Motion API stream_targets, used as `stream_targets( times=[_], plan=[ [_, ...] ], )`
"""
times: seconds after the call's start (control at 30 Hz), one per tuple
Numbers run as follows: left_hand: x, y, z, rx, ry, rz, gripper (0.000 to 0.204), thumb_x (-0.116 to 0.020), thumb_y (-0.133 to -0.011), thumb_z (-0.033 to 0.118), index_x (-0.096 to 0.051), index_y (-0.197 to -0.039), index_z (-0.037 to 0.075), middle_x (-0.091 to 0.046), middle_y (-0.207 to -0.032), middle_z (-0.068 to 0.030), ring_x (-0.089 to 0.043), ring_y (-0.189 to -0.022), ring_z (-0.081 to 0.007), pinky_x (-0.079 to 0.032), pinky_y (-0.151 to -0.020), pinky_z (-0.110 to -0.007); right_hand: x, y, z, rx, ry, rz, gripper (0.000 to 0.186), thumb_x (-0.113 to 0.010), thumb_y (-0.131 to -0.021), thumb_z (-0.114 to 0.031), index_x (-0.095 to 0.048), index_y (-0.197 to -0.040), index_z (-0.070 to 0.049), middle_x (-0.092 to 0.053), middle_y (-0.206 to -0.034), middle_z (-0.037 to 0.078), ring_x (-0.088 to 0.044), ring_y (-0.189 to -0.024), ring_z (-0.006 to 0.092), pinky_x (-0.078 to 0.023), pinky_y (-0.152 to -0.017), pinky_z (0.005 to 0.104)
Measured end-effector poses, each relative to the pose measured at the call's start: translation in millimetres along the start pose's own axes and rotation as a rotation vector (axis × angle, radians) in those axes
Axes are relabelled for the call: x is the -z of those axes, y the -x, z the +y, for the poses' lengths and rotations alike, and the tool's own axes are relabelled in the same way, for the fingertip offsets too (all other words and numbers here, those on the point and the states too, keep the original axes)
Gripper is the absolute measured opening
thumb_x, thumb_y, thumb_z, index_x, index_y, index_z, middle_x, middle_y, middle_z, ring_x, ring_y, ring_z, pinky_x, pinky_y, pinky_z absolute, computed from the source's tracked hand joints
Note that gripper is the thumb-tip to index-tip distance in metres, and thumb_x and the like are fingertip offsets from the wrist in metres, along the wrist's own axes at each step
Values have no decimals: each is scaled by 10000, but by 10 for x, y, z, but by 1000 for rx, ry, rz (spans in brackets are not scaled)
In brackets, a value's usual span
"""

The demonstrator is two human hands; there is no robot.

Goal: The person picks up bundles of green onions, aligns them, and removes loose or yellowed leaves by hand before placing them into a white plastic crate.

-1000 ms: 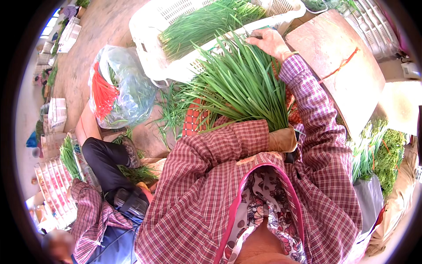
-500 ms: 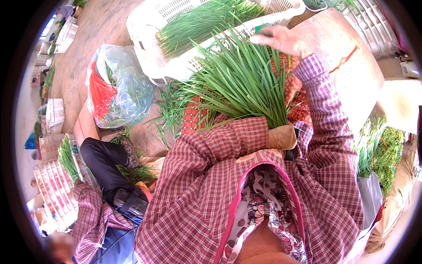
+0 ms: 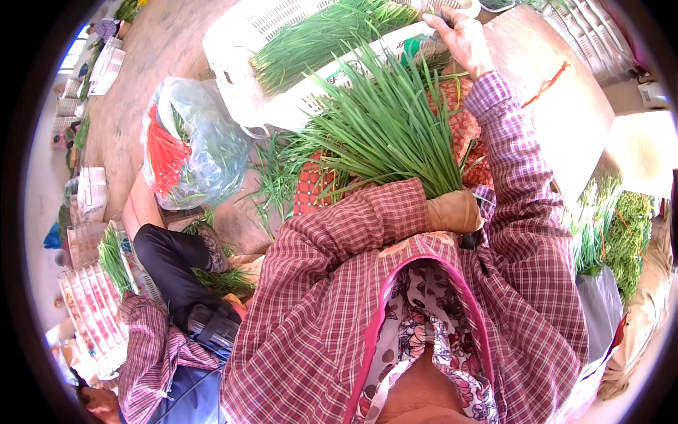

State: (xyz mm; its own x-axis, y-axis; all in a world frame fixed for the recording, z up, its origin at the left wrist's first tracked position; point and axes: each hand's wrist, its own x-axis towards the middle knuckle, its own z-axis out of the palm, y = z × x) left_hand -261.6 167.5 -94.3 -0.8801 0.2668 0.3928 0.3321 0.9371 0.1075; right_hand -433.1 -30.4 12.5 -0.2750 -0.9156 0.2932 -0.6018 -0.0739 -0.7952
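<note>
My left hand (image 3: 455, 211), in a tan glove, is closed around the base of a bunch of garlic chives (image 3: 395, 120). The long green leaves fan out away from me above my lap. My bare right hand (image 3: 464, 44) is raised at the near right rim of a white plastic basket (image 3: 282, 109). Its thumb and fingers are bent toward each other; what lies between them is too small to make out. Tied green bundles (image 3: 332, 42) lie inside the basket. Red patterned cloth (image 3: 314, 185) shows under the leaves.
Left of the basket stands a clear plastic bag (image 3: 215, 152) with red ties (image 3: 164, 152) hanging on it. Loose leaves (image 3: 272, 177) litter the ground. Another person's leg (image 3: 166, 261) is at the left. A pale board (image 3: 558, 92) and more green bundles (image 3: 625, 240) are at the right.
My right hand has moved up and away from the leaf tips to the basket rim, and its fingers have bent inward. The left hand keeps its hold, shifting slightly.
</note>
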Motion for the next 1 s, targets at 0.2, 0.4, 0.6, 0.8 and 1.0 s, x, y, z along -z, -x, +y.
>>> stream_targets(
  times=[0.2, 0.4, 0.6, 0.8, 1.0],
  plan=[
    [828, -7, -210, 124, 139, 19, 123, -672, -704, 170, -648, -804, 103, -609, -652, -20, -645, -644, -189, -529, -565, -335, 3, 188, -107, 278, -57, -177, 326, -598, -956, -273, -638, -1203, -65, -695, -1044, 83, -630, -937, 147, -501, -857, 316],
    [2240, 298, -654, 225, 675, 458, 170, -692, -760, 158, -610, -899, 103, -624, -766, -9, -624, -704, -127, -535, -638, -297, -209, 302, -203, 303, -371, -439, 301, -572, -980, -242, -636, -1252, -131, -668, -1152, 17, -568, -1115, 118, -442, -988, 294],
    [3307, 1307, -1476, -310, 1079, 703, 136, -596, -856, 155, -549, -977, 117, -560, -729, 40, -552, -745, -125, -442, -799, -363, -421, 498, -1126, 359, -734, -511, 539, -625, -926, -232, -424, -1411, -109, -506, -1386, 114, -516, -1224, 216, -398, -1054, 357],
    [3837, 2083, -1433, -217, 1109, 987, 140, -567, -839, 148, -432, -814, 176, -487, -698, 57, -450, -667, -114, -386, -725, -314, -912, 798, -531, 619, 14, -373, 441, -683, -839, -138, -565, -1248, -22, -618, -1174, 208, -637, -1026, 362, -525, -878, 382],
    [3843, 2322, -1531, -302, 1147, 1139, 195, -529, -822, 103, -363, -764, 188, -396, -671, 79, -391, -657, -103, -384, -827, -342, -131, 571, 67, 414, 386, -187, 224, -607, -889, -138, -643, -1102, -79, -680, -951, 133, -670, -916, 316, -551, -810, 366]
  ],
)
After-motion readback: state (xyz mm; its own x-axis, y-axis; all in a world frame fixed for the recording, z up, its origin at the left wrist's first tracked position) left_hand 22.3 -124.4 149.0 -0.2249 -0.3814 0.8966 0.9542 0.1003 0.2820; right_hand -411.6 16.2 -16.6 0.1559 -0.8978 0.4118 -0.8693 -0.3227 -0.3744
